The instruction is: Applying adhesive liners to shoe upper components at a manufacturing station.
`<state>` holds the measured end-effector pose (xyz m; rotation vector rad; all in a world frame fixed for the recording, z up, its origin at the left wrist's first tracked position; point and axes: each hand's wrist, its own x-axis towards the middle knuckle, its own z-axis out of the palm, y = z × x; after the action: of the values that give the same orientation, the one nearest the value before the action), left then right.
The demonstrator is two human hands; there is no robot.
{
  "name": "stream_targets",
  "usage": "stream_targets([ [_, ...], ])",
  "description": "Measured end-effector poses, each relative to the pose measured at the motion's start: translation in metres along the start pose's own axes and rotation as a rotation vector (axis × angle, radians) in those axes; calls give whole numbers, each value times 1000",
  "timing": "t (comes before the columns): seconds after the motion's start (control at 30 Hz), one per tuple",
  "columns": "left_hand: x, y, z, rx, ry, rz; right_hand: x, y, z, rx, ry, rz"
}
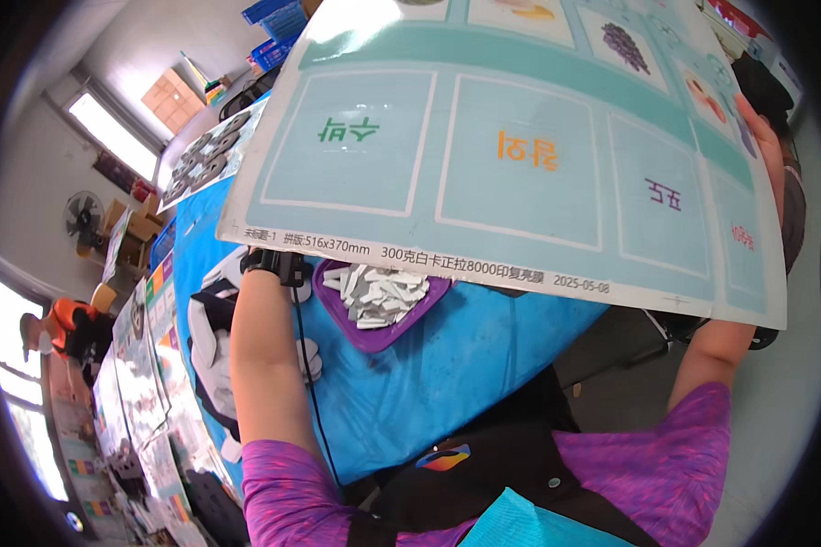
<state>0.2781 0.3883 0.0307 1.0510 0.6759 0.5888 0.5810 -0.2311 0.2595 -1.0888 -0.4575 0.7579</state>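
Note:
A large printed card sheet (511,155), pale teal with white-outlined panels and small pictures along its far edge, is held up in front of me and fills most of the view. My right hand (764,146) grips its right edge, fingers wrapped over the rim. My left hand is hidden behind the sheet's lower left edge; only the forearm and a black wrist device (272,263) show. Under the sheet a purple tray (374,333) holds several small white punched-out pieces (379,294).
A table with a blue cover (447,365) lies below. Another printed sheet with round grey shapes (208,155) lies at the far left. Stacks of printed sheets (141,383) line the left side. A person in orange (68,328) sits far left. Blue crates (278,27) stand behind.

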Motion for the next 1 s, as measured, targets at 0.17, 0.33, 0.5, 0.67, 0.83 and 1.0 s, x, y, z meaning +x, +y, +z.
stream_targets([
  [0.17, 37, -20, 38, 55, -75, -50, 0, 7, -8, 25, 35, -7],
  [0.33, 67, -38, 83, 170, -171, -97, 1, 2, -28, 43, 58, -15],
  [0.5, 74, -43, 109, 299, -177, -140, 2, -8, -57, 70, -103, 34],
  [0.67, 61, -25, 88, 88, -178, -53, 4, -15, -79, 40, -90, -3],
  [0.83, 41, 3, 50, 115, -146, -51, 9, -3, -76, 63, -223, 24],
  [1.0, 25, 4, 39, 125, -5, -54, 9, 13, -56, 78, -236, 17],
])
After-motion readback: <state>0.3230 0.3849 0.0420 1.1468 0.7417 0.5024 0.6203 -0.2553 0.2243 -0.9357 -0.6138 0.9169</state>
